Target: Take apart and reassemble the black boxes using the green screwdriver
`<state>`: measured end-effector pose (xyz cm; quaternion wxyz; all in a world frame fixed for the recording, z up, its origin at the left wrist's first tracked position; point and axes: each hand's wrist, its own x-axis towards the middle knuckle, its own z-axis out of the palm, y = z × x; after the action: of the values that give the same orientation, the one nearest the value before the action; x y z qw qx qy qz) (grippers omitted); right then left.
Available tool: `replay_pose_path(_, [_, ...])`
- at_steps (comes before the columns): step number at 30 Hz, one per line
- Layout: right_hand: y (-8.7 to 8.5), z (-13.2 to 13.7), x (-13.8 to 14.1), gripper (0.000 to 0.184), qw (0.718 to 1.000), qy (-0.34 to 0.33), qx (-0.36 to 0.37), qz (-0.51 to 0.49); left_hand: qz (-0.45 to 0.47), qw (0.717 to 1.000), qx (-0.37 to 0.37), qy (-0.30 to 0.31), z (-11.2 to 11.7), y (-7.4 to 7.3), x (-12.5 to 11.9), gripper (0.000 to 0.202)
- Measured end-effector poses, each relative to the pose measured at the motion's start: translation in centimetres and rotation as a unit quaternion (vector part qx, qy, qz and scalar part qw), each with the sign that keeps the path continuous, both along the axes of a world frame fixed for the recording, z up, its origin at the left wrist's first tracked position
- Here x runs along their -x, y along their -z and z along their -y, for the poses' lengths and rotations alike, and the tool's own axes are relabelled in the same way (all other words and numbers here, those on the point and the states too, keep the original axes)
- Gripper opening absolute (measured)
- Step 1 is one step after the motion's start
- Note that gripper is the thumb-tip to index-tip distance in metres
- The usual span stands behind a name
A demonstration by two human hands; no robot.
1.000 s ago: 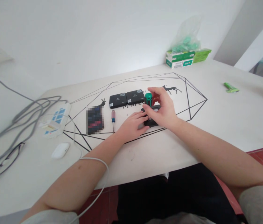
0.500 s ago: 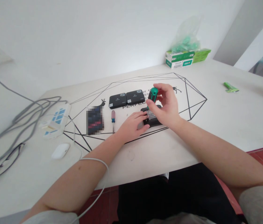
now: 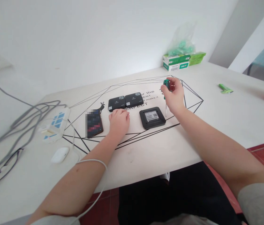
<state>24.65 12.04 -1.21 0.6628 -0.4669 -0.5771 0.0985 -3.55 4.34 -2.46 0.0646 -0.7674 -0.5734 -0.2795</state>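
Right hand [image 3: 173, 99] is pulling the tightly pinched screwdriver [image 3: 166, 83] away from the box [image 3: 152, 117], now lying untouched on the bench [image 3: 227, 122], left hand [image 3: 119, 121] curling beside it, contents unclear.

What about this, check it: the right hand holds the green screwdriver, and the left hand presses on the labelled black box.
No. The head view shows the left hand resting on the table, apart from the labelled black box. The right hand does hold the green screwdriver.
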Motion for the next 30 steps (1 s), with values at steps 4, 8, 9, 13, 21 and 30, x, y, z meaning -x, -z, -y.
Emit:
replay_pose_path(4, [0.3,-1.4,-1.6,0.042,0.99,0.056,0.129,0.009,-0.009,0.999,0.033,-0.02,-0.3,0.4,0.2,0.022])
replay_pose_path(8, [0.2,-1.4,-2.2,0.041,0.971,0.102,0.206,0.069,-0.02,0.998,0.027,-0.051,-0.2,-0.4,0.5,0.03])
replay_pose_path(9, [0.1,-1.3,-2.3,0.04,0.964,0.108,0.225,0.093,-0.033,0.997,0.023,-0.067,-0.2,-0.9,0.7,0.034])
replay_pose_path(13, [0.1,-1.0,-2.5,0.039,0.924,0.101,0.311,0.2,-0.134,0.976,0.066,-0.159,0.2,-2.8,1.4,0.032])
replay_pose_path(21, [-0.7,0.4,-1.8,0.049,0.858,0.102,0.383,0.326,-0.154,0.938,0.223,-0.217,0.1,-3.3,1.9,0.037])
replay_pose_path(30, [-2.9,3.5,-0.7,0.112,0.756,-0.363,0.286,0.464,0.472,0.882,0.011,-0.01,-1.2,-2.5,1.4,0.047])
